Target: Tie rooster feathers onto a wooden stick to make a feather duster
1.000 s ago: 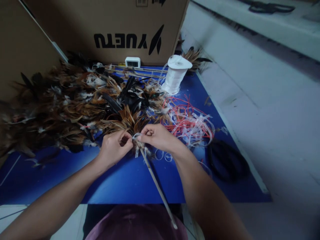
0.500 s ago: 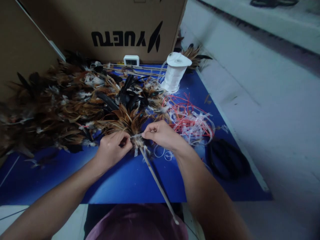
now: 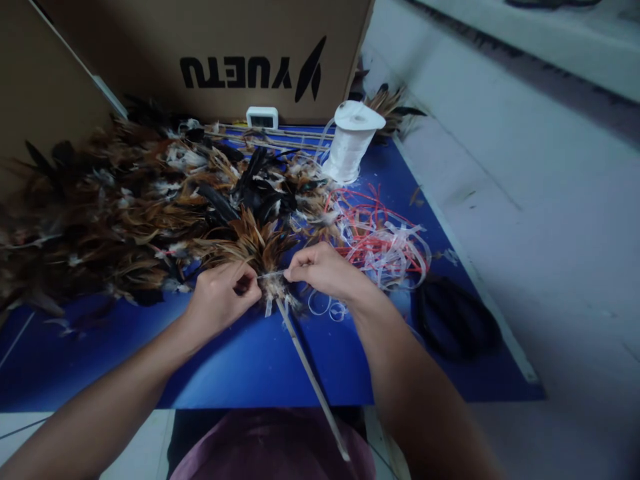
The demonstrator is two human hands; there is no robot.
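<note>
Between my two hands a thin whitish ribbon [image 3: 273, 274] is stretched across the base of a brown feather bunch [image 3: 253, 243]. My left hand [image 3: 223, 293] pinches the ribbon's left end between thumb and fingers. At its other end, my right hand [image 3: 320, 270] is closed in a pinch too. The feathers are bound around the upper end of a thin stick [image 3: 310, 373], which slants down past the table's front edge toward my lap. Short whitish tape ends stick out below the binding.
A large feather pile [image 3: 115, 213] covers the table's left side. Behind stand a white ribbon spool [image 3: 353, 143], a small white digital display [image 3: 263, 118] and a cardboard box [image 3: 150, 40]. Red and clear strips [image 3: 385, 247] lie to the right, near a dark, blurred object [image 3: 457, 317]. A wall borders the right.
My left hand has shifted slightly left, and the ribbon between the hands looks a little longer and tauter. The stick's lower end has swung slightly left and down.
</note>
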